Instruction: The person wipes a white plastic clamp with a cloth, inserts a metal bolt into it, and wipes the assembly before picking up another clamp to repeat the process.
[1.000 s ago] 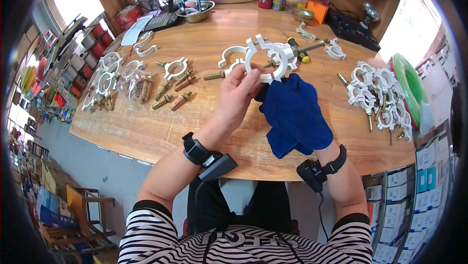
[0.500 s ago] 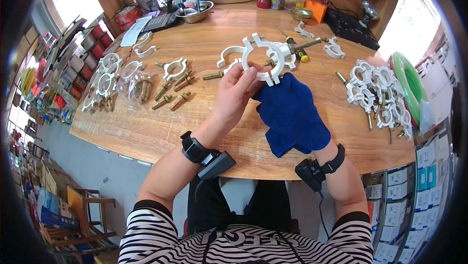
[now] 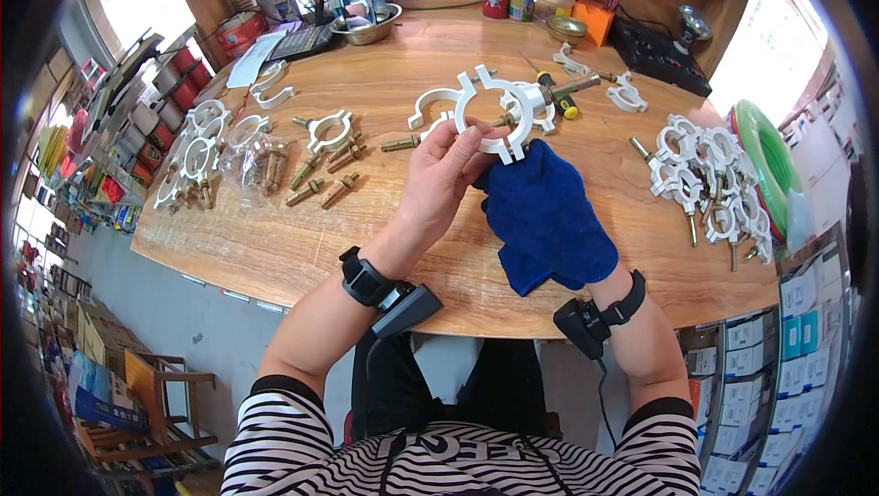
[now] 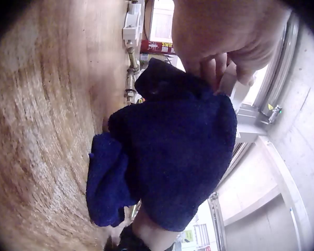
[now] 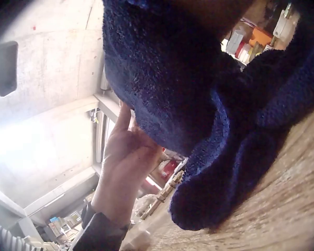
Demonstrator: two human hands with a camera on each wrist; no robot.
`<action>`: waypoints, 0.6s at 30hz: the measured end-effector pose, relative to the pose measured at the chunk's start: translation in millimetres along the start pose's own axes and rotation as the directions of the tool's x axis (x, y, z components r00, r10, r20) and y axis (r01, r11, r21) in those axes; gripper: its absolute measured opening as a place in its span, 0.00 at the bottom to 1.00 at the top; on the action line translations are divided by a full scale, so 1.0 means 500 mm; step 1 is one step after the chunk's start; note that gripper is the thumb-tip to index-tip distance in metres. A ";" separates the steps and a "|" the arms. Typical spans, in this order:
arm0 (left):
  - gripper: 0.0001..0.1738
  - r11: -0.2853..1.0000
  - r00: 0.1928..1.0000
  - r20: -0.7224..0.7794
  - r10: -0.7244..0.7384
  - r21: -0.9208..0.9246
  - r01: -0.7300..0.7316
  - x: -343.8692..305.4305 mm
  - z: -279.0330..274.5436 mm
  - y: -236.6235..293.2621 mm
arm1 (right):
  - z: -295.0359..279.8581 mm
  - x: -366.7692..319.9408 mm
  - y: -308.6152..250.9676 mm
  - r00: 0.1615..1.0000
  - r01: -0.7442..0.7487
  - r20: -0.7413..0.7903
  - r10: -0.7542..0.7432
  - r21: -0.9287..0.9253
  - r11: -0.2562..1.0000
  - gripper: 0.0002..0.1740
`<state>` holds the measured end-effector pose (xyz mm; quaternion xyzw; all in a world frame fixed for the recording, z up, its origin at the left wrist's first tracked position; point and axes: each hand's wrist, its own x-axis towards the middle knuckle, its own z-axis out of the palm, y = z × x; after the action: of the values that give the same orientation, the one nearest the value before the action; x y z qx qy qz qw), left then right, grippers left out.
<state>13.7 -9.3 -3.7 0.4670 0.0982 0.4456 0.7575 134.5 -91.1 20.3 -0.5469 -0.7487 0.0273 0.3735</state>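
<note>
My left hand (image 3: 444, 175) pinches a white plastic pipe clamp (image 3: 465, 111) between thumb and fingers, its ring raised above the table. A dark blue cloth (image 3: 549, 221) covers my right hand, whose fingers are hidden. The bunched top of the cloth meets the clamp's lower right lug. A brass-coloured bolt (image 3: 575, 86) shows just to the right of the ring. In the left wrist view the cloth (image 4: 172, 151) hangs below the left hand (image 4: 225, 36). From the right wrist, the left hand (image 5: 128, 162) appears beyond the cloth's edge.
Several white clamps (image 3: 197, 159) and loose bolts (image 3: 341, 190) lie at left. More clamps (image 3: 714, 166) are piled at right, beside a green hose coil (image 3: 767, 162). A yellow-and-black screwdriver (image 3: 569, 109) lies behind the hands. A metal bowl (image 3: 371, 31) stands at the back.
Both hands have shifted slightly left with the clamp and cloth. The cloth's top edge has moved a little along the clamp's lower right side; the left hand's grip is unchanged.
</note>
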 end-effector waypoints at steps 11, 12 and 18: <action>0.10 0.997 0.997 -0.018 0.074 -0.015 -0.074 0.012 -0.022 0.004 | 0.016 -0.008 0.038 0.986 -0.070 0.159 0.044 0.161 0.984 0.10; 0.10 0.996 0.996 -0.028 0.084 -0.012 -0.084 0.016 -0.023 0.008 | 0.010 0.003 0.037 0.986 0.061 0.159 -0.055 -0.032 0.998 0.09; 0.10 0.997 0.995 -0.077 0.059 -0.042 -0.063 0.027 -0.037 0.021 | -0.028 0.070 -0.016 0.872 0.460 0.445 -0.204 -0.602 0.653 0.05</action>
<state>4.9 14.0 -1.6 0.4355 0.1024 0.4879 0.7495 132.0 -69.9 52.5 -0.4835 -0.8444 -0.2304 0.0062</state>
